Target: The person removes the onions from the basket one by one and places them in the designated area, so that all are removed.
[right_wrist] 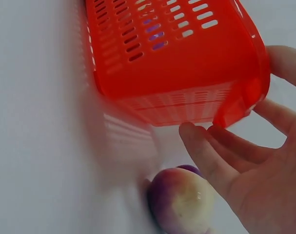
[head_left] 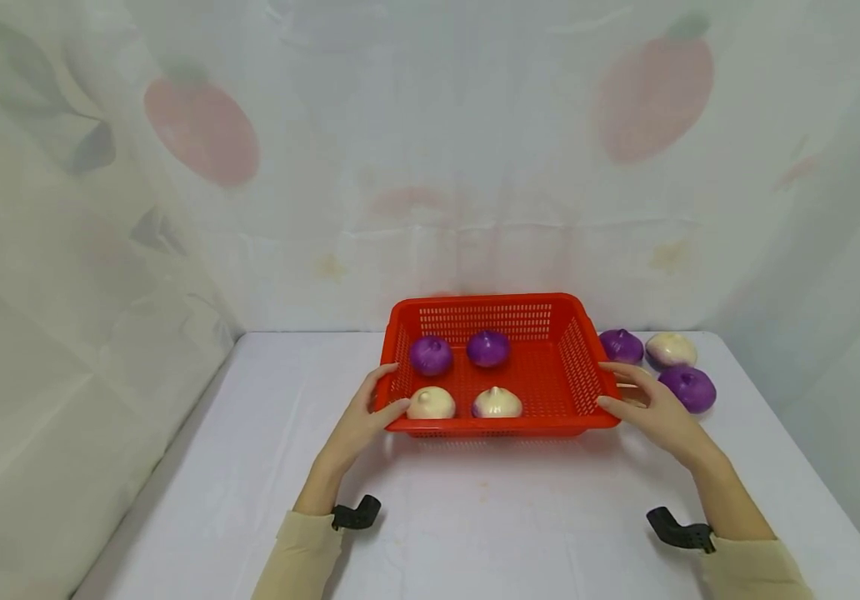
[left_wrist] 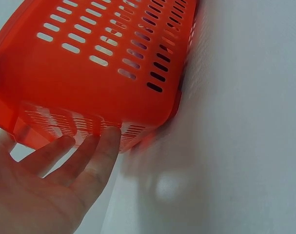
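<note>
A red plastic basket with slotted walls is at the middle of the table. My left hand holds its left end, thumb at the rim and fingers against the outer wall. At the opposite end my right hand grips the rim, fingers spread along the outside. Inside lie two purple onion-shaped vegetables toward the back and two pale, pointed ones along the front. Whether the basket's base touches the table cannot be told.
Right of the basket, on the white table, sit a purple vegetable, a pale one and another purple one. A further pale vegetable is partly hidden behind my right hand. A printed curtain hangs at the back.
</note>
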Motion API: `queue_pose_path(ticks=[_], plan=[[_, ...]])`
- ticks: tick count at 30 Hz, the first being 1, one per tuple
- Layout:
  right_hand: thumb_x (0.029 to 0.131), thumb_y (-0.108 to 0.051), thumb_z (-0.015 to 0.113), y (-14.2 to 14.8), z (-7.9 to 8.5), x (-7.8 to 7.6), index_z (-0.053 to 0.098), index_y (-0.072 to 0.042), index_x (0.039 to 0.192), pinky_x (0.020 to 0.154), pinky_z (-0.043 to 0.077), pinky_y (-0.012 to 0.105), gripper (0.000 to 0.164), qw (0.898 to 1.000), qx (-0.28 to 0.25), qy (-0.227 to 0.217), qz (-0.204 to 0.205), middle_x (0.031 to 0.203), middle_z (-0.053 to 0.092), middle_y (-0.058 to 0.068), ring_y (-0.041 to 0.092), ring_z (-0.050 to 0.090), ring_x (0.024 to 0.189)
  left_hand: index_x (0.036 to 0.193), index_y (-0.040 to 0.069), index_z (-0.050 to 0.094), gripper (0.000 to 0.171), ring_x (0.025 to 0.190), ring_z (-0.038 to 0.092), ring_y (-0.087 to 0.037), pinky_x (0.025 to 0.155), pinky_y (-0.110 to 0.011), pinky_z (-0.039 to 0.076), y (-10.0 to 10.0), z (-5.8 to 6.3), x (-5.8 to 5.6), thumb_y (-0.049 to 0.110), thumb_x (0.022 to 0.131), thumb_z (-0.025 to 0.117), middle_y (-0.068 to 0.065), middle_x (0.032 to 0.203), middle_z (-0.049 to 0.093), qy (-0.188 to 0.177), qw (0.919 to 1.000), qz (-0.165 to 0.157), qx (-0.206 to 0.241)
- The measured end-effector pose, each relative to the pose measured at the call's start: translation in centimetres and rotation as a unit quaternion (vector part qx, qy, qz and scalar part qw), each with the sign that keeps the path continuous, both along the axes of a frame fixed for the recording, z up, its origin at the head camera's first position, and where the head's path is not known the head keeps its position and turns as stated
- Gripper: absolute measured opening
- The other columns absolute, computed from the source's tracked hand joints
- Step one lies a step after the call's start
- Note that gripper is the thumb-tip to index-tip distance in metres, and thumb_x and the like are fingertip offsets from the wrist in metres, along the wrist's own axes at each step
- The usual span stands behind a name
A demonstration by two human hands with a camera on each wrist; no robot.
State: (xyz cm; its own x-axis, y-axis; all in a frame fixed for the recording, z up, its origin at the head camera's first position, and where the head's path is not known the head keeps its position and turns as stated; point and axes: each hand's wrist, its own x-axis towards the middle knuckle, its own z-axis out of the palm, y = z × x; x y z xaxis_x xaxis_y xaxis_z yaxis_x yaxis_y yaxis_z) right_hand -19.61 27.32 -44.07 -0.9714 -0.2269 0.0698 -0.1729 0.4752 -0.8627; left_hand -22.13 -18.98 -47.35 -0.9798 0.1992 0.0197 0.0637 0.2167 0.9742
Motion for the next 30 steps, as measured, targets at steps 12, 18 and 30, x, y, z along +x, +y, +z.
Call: queue_pose_path(ticks=[12, 18, 30], plan=[[0.099, -0.032, 0.067, -0.1, -1.4, -0.3, 0.045, -0.011, 0.151, 0.088, 0.053, 0.025, 0.061, 0.999, -0.045, -0.019, 0.007, 0.148, 0.037, 0.016, 0.043, 0.047, 0.129, 0.155, 0.027, 0.037, 0.076, 0.142, 0.041, -0.031, 0.114, -0.056, 0.035, 0.2, 0.1, -0.1, 0.043, 0.092, 0.075, -0.007, 0.158, 0.037, -0.003, 1.0000, -0.005, -0.006], [0.099, -0.033, 0.067, -0.2, -1.3, -0.5, 0.045, -0.012, 0.151, 0.089, 0.052, 0.027, 0.061, 0.999, -0.041, -0.015, 0.008, 0.148, 0.036, 0.016, 0.042, 0.048, 0.129, 0.154, 0.028, 0.038, 0.073, 0.142, 0.042, -0.033, 0.113, -0.056, 0.036, 0.2, 0.2, -0.2, 0.040, 0.093, 0.075, -0.010, 0.158, 0.037, -0.001, 1.0000, -0.005, -0.004], [0.098, -0.028, 0.069, -0.5, -1.1, -0.8, 0.045, -0.007, 0.150, 0.088, 0.054, 0.024, 0.061, 0.998, -0.063, -0.020, 0.019, 0.146, 0.039, 0.017, 0.040, 0.051, 0.125, 0.157, 0.028, 0.035, 0.077, 0.142, 0.041, -0.033, 0.111, -0.058, 0.039, -0.2, 0.4, -0.3, 0.043, 0.092, 0.074, -0.006, 0.159, 0.035, -0.004, 0.9991, -0.001, -0.042]])
